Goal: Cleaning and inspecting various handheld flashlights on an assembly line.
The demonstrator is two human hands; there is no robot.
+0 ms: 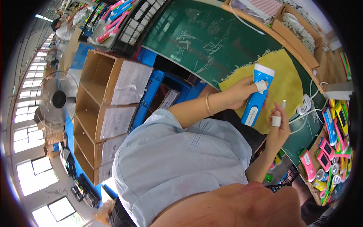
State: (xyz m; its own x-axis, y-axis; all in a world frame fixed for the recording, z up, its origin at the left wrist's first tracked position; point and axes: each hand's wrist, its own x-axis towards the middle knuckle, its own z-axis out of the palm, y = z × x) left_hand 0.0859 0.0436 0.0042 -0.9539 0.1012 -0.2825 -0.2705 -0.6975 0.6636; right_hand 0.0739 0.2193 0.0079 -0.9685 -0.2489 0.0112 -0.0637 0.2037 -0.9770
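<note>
Hands at work above a frayed yellow cloth pad on a green bench: the left hand, fingers wrapped shut, grips a blue-and-white plastic torch over the pad's near edge; the right hand, just beside the torch, pinches a small white cable plug between taped fingertips
</note>
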